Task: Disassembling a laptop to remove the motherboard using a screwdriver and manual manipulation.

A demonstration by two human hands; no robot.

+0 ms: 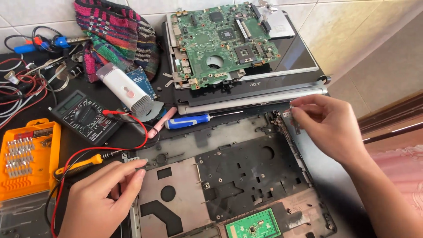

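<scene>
- An orange bit case (27, 161) lies open at far left, with rows of silvery bits seated in its slots.
- The left hand (103, 194) rests on the near-left edge of the stripped laptop shell (229, 176), fingers together and flat, clasping nothing.
- The right hand (328, 123) pinches a small metal bracket (294, 120) between fingertips, above the shell's right hinge corner.

Left hand (103, 196) lies palm-down, fingers extended rightward and together. Right hand (328, 125) is raised, thumb and forefinger pinched, forearm entering from lower right.
</scene>
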